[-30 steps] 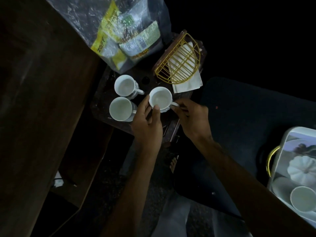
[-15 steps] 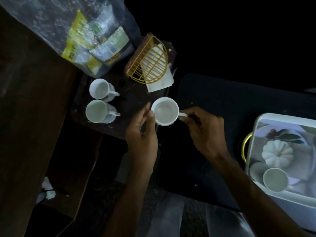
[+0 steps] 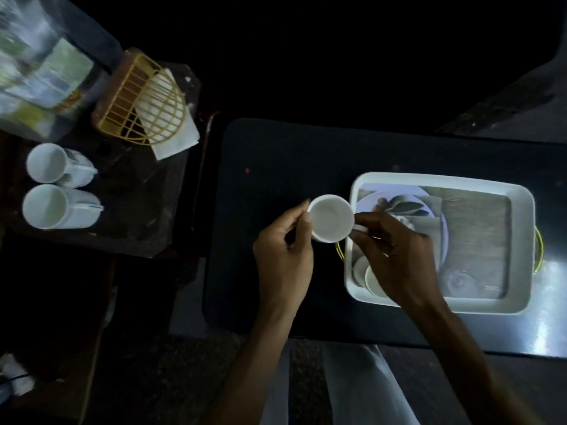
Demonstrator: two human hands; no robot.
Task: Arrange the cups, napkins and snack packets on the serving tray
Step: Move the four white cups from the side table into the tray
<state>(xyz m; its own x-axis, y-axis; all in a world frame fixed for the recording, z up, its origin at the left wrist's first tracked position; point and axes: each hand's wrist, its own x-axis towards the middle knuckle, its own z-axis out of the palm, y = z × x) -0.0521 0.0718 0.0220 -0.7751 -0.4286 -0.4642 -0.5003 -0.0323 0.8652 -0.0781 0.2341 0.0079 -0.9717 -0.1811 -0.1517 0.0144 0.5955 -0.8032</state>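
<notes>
Just off the left rim of the serving tray [image 3: 429, 178], holding a white cup [image 3: 331, 217] up over the dark worktop [image 3: 276, 148], mouth up, apparently empty. Pinching its small handle with the right hand [image 3: 395, 256], fingers curled tight round it. Steadying the opposite wall with the left hand [image 3: 282, 256], thumb and forefinger tip pressed against the smooth side.

Reads as glazed ceramic: light, stiff, slick enough to slip, and apt to chip if knocked on the tray's rim. Best carried by that handle, with the second hand on the wall until set down.

Watch the near left corner inside the tray: already taken by another cup [image 3: 372, 279], half hidden under the right wrist, so set this one beside it, not onto it. Mind also the gold handle [image 3: 338, 253] at the tray's left end, just below the carried cup. Across the tray floor, a plate-and-leaf pattern, hard to tell print from real dishes.

Well left of the tray, on a brown side table [image 3: 138, 216]: two more cups [image 3: 46, 207], side by side, waiting. Farther from the tray again, white napkins [image 3: 176, 139] tucked under a yellow wire holder [image 3: 144, 99]. Next to that, a clear bag of snack packets [image 3: 40, 75], blurred, labels unreadable.
</notes>
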